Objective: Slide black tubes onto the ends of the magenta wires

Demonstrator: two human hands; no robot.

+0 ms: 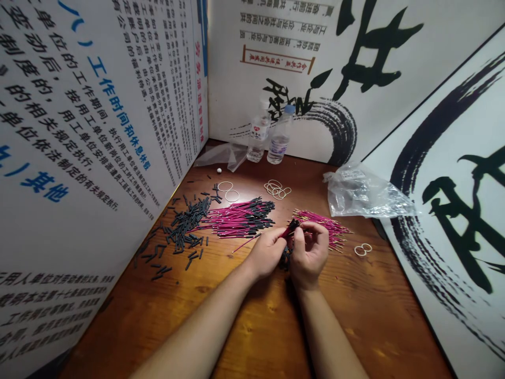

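Observation:
My left hand (267, 255) is closed around a small bundle of red wires (291, 230) whose upper ends carry black sleeves. Right against those black ends is my right hand (311, 258), its thumb and fingers curled together; what they pinch is too small to make out. Under and between my hands lie some black sleeves (284, 259), partly hidden. To the left is a pile of red wires with black ends (240, 218), and beyond it many loose black sleeves (185, 226) are scattered. Behind my right hand lie red wires with bare, pale tips (331, 229).
Pale rubber bands (277, 189) lie at the back, with two more bands (363, 249) at right. Two water bottles (279, 142) stand against the back panel. A clear plastic bag (359, 192) sits at the right edge. Printed panels (130, 221) enclose the wooden table (252, 326).

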